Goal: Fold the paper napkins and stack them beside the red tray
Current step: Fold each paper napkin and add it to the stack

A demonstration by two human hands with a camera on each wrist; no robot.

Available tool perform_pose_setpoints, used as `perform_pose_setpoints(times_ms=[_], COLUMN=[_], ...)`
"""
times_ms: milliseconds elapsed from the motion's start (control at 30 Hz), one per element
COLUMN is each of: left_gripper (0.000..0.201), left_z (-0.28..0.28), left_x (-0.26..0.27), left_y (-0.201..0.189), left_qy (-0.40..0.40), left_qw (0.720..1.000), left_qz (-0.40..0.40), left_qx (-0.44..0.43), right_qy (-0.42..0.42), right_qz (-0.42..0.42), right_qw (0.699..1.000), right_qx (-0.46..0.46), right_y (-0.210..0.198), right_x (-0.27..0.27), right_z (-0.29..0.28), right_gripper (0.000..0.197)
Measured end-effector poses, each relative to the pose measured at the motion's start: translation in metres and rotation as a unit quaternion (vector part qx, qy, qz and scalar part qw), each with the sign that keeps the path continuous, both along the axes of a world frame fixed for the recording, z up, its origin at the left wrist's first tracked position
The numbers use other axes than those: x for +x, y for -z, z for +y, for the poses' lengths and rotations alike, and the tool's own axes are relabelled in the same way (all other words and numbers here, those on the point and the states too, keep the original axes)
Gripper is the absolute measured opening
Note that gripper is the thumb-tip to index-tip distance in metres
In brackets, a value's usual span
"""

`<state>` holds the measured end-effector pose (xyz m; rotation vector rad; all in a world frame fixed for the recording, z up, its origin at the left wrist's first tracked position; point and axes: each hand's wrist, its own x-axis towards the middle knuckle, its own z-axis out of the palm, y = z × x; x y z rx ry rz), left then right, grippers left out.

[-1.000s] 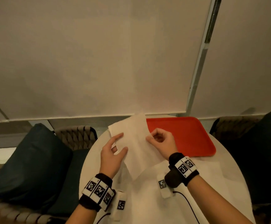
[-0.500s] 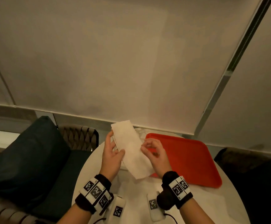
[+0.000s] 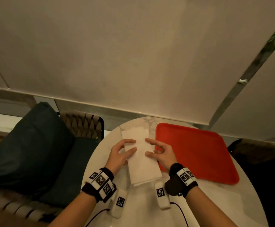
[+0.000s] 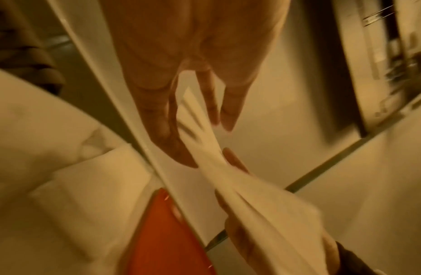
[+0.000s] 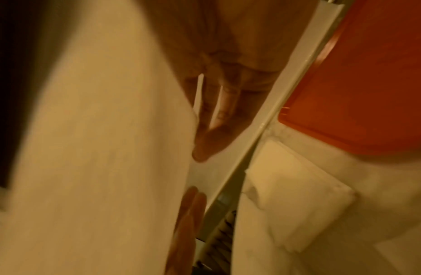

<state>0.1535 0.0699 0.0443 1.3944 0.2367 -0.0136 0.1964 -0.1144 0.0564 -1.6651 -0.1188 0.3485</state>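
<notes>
Napkin (image 3: 140,158) in both hands, folded into a long strip and held over the round table (image 3: 218,202). Left hand (image 3: 119,155) has it at nine o'clock on the strip, thumb and forefinger pinching the long edge, and the left wrist view confirms it: paper running between thumb and fingers (image 4: 157,119). Right hand (image 3: 163,155) takes the opposite edge at three o'clock, forefinger stretched along the top, thumb closing in lower down, the other fingers loosely curled; whether it is a firm pinch or just a steadying touch, I cannot tell, the right wrist view is too blurred.

Red tray (image 3: 197,153) sits at two o'clock on the table, its near-left corner just behind the right hand. Folded napkins already lie flat at twelve o'clock, a small pile (image 3: 133,131) beside the tray's left edge.

By my reading, this is mid-fold: one lengthwise crease made, the strip far longer than the pile it must match. Next move calls for bringing the six o'clock end up to meet the twelve o'clock end, edges lined up, crease pressed, then a short carry forward onto the pile. Thin paper, so a light, even grip is wanted or the layers will slide apart.
</notes>
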Motion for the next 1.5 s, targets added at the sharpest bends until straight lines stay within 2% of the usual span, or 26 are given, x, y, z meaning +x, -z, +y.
perform_pose_setpoints(times_ms=[67,167,300,400,467,567,633,767,833,933,1000,1067,1133,1300,1367,1500], left_gripper=[0.031,0.045,0.058,0.060,0.055,0.051,0.056,0.071,0.076,0.076,0.073,0.072,0.071,0.057,0.050,0.048], left_z=[0.006,0.012,0.014,0.017,0.017,0.015,0.013,0.016,0.016,0.016,0.014,0.009,0.002,-0.019,-0.031,-0.060], left_x=[0.009,0.023,0.053,0.083,0.103,0.129,0.141,0.156,0.159,0.159,0.156,0.151,0.142,0.092,0.064,0.008], left_y=[0.021,0.044,0.047,0.056,0.067,0.085,0.095,0.114,0.119,0.124,0.124,0.120,0.112,0.098,0.098,0.105], left_qy=[0.006,0.024,0.064,0.080,0.076,0.059,0.076,0.148,0.183,0.224,0.240,0.237,0.203,0.071,0.088,0.159], left_qw=[0.999,0.997,0.997,0.994,0.988,0.950,0.925,0.885,0.854,0.800,0.780,0.765,0.766,0.824,0.833,0.822], left_qz=[0.034,0.042,0.025,-0.003,0.001,0.013,0.007,0.025,0.045,0.087,0.122,0.134,0.111,-0.015,-0.033,-0.025], left_qx=[0.028,0.062,0.046,0.077,0.137,0.306,0.371,0.440,0.485,0.550,0.565,0.584,0.600,0.562,0.545,0.546], right_qy=[0.006,0.021,0.046,0.072,0.088,0.113,0.112,0.083,0.043,-0.027,-0.062,-0.079,-0.074,-0.002,0.014,0.041], right_qz=[0.026,0.053,0.054,0.026,0.027,0.037,0.036,0.013,-0.011,-0.026,-0.035,-0.028,-0.018,-0.037,-0.030,-0.002], right_qw=[1.000,0.998,0.997,0.995,0.993,0.984,0.978,0.962,0.951,0.928,0.908,0.903,0.914,0.934,0.933,0.933], right_qx=[-0.016,-0.033,-0.030,-0.059,-0.078,-0.131,-0.173,-0.259,-0.306,-0.370,-0.413,-0.421,-0.399,-0.357,-0.358,-0.357], right_y=[0.014,0.035,0.052,0.059,0.070,0.089,0.101,0.123,0.133,0.142,0.140,0.134,0.124,0.094,0.085,0.081], right_x=[0.008,0.021,0.044,0.068,0.087,0.111,0.123,0.131,0.132,0.131,0.130,0.126,0.118,0.076,0.053,0.002], right_z=[0.005,0.010,0.013,0.015,0.018,0.021,0.023,0.029,0.030,0.029,0.030,0.028,0.022,-0.017,-0.038,-0.084], right_gripper=[0.043,0.032,0.030,0.028,0.029,0.029,0.031,0.043,0.050,0.056,0.057,0.059,0.060,0.050,0.046,0.042])
